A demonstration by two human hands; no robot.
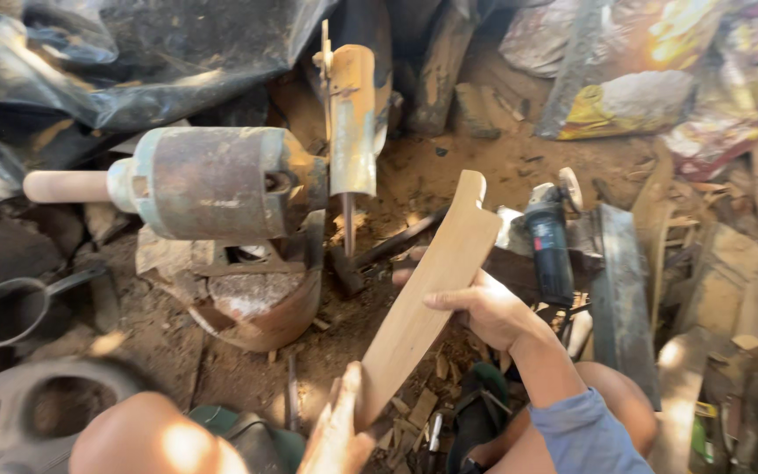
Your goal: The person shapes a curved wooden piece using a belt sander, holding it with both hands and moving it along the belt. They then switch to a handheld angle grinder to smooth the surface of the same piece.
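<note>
Far left I see a rusty motor (212, 183) with a wooden spindle. My left hand (337, 430), near centre, is closed around the lower end of a curved wooden piece (436, 290); my right hand (484, 309) grips its middle, holding it tilted above the dirt floor (449, 175). An angle grinder (547, 241) lies just right.

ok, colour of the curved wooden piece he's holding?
Curved wooden piece: pale tan, unfinished; head view.

Curved pale wooden blank (432, 298) (smooth, unfinished), tilted upright between both hands.
</note>
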